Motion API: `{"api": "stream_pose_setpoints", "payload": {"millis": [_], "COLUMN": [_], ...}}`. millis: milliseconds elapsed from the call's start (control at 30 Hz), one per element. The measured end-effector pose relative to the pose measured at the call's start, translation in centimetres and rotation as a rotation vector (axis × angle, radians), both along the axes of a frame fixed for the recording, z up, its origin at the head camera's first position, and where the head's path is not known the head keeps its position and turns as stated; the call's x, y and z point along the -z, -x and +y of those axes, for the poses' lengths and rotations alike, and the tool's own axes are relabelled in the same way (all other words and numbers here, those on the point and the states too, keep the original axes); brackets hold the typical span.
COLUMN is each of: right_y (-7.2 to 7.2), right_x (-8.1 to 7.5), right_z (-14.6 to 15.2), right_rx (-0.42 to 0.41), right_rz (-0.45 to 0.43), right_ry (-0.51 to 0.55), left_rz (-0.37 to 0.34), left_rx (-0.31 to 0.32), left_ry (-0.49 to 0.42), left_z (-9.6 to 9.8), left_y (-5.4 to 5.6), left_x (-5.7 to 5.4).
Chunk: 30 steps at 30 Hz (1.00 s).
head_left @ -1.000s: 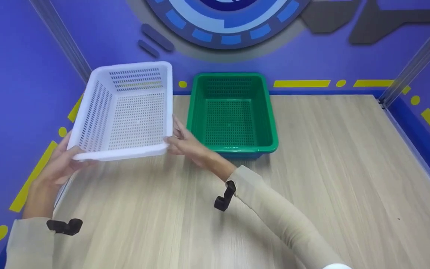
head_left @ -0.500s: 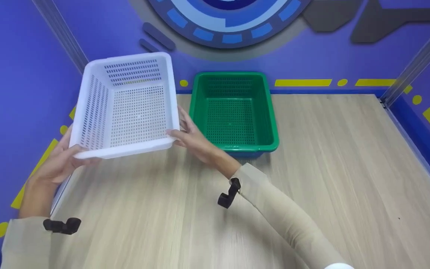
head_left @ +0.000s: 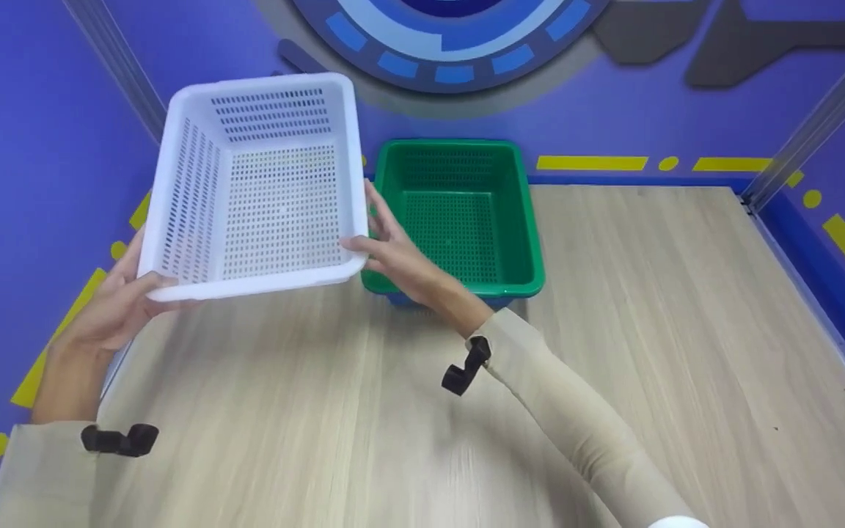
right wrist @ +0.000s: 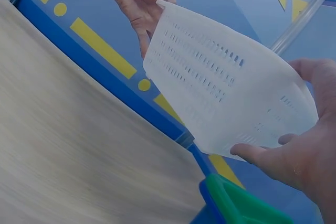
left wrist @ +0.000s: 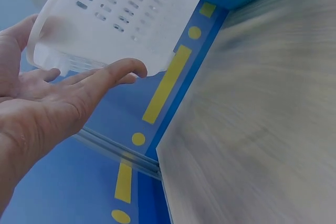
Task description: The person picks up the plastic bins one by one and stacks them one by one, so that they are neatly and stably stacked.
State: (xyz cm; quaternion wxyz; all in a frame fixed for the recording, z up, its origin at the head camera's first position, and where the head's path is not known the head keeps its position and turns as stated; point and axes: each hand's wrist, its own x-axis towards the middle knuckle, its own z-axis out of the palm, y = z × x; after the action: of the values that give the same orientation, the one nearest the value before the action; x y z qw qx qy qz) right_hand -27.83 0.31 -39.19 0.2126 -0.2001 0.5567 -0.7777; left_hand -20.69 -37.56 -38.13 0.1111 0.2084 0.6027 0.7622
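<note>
A white perforated plastic basket (head_left: 283, 213) is held in the air over the table's left part, tilted so its inside faces the head camera; nothing lies in it. My left hand (head_left: 118, 304) grips its near left corner, thumb over the rim and fingers underneath. At the right side, near the front corner, my right hand (head_left: 404, 260) holds it with the thumb on the rim. Both wrist views show the fingers under the white basket (left wrist: 121, 19). Just right of it a green basket (head_left: 452, 238) stands on the table, with a blue one (head_left: 499, 301) showing beneath its rim.
The wooden table (head_left: 635, 330) extends to the right and front. A blue printed wall panel (head_left: 613, 117) stands behind the table, and side panels meet it at metal corner posts (head_left: 818, 117).
Both hands have lifted the white basket higher and shifted it a little to the right, so it now comes closer to the green basket in the head view. The green basket has stayed put.
</note>
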Motion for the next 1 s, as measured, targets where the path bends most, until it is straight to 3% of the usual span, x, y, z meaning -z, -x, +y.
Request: {"api": "stream_pose_setpoints", "payload": {"millis": [133, 400, 533, 700, 900, 1000], "right_y": [0.3, 0.8, 1.0, 1.2, 1.3, 1.4], "right_x": [-0.2, -0.2, -0.2, -0.1, -0.4, -0.6], "right_z": [1.0, 2.8, 3.6, 4.7, 5.8, 6.1], "right_rx": [-0.001, 0.056, 0.101, 0.14, 0.152, 0.157], "right_rz": [0.002, 0.024, 0.043, 0.052, 0.051, 0.057], "right_ry": [0.022, -0.015, -0.041, -0.055, -0.04, -0.054], "left_rz": [0.024, 0.0, -0.023, -0.062, -0.135, -0.145], "left_rx": [0.049, -0.038, -0.033, -0.012, -0.092, -0.103], "left_ry": [-0.015, 0.126, 0.172, 0.152, 0.119, 0.093], "left_z": [0.9, 2.7, 3.5, 4.3, 5.3, 5.5], "left_y": [0.4, 0.8, 1.2, 2.0, 2.6, 3.1], "left_x": [-0.3, -1.0, -1.6, -2.2, -2.2, -1.9]}}
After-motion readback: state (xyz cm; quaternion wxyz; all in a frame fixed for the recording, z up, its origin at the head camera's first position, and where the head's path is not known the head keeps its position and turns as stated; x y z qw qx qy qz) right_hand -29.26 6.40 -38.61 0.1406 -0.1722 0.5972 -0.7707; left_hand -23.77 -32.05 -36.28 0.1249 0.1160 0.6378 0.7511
